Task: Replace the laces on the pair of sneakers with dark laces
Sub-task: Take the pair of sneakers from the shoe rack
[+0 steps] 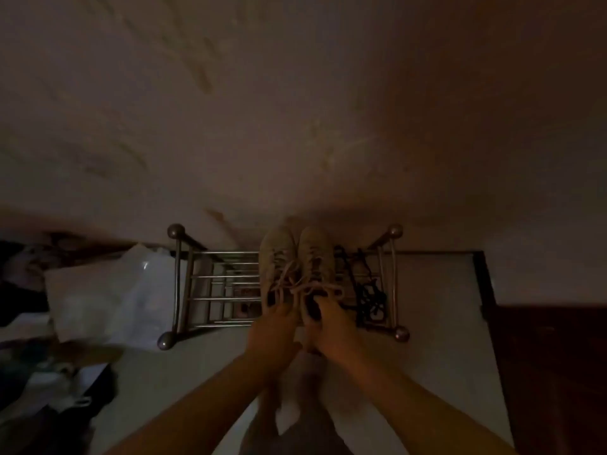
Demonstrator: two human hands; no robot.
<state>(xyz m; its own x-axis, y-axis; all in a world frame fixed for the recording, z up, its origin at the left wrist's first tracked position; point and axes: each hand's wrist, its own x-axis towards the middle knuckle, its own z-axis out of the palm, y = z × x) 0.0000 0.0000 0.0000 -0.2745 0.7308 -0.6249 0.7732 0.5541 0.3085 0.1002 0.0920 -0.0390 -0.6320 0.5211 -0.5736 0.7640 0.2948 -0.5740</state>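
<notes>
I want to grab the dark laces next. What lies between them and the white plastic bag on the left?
In the head view, the pair of sneakers stands between the bag and the dark laces, on the metal rack, with both hands at their heels.

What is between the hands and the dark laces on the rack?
Nothing visible. The dark laces lie uncovered on the metal rack, just right of the sneakers. The right hand and left hand are at the sneakers' heels, beside them.
</notes>
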